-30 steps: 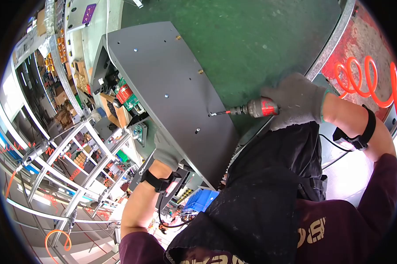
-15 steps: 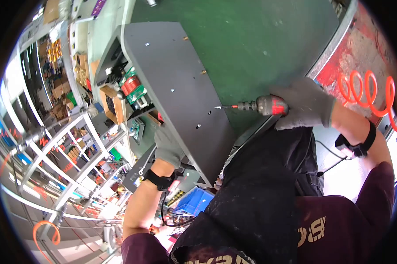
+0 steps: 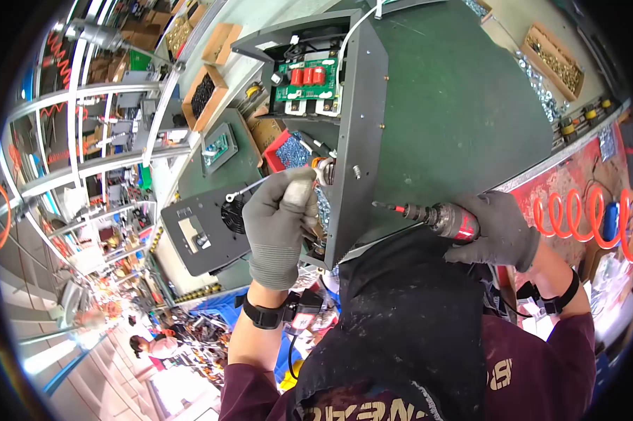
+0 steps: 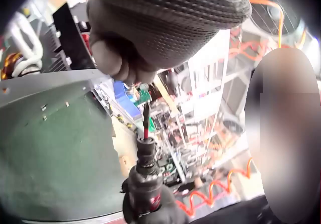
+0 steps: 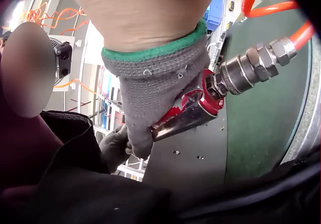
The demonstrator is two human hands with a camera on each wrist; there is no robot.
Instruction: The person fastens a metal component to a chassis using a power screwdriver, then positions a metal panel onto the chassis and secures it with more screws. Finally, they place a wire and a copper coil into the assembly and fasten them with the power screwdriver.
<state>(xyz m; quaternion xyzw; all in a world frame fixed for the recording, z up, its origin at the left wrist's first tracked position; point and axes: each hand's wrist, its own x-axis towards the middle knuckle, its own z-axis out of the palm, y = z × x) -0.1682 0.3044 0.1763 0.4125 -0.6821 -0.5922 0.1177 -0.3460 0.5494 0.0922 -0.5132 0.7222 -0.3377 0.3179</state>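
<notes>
My gloved right hand (image 3: 499, 235) grips a red and black air screwdriver (image 3: 451, 220) from behind. Its thin bit (image 3: 387, 205) points left, just off the near right edge of the dark grey metal case (image 3: 361, 144). In the right wrist view, a steel hose fitting (image 5: 246, 73) sits at the tool's end. My gloved left hand (image 3: 281, 217) is raised by the case's open left side, fingers curled, with nothing visible in them. Behind it runs a silver ring-ended rod (image 3: 250, 189). A green circuit board with red capacitors (image 3: 308, 76) sits inside the case.
A green mat (image 3: 464, 105) covers the bench. Left of the case are a red bin of screws (image 3: 273, 156), a cardboard tray of black parts (image 3: 213, 116) and a dark panel with a fan (image 3: 194, 259). A coiled orange hose (image 3: 590, 221) hangs at right.
The bit has drawn back from a hole in the case's top panel to beyond its edge. My left hand has risen from the case's side, and the head view has turned.
</notes>
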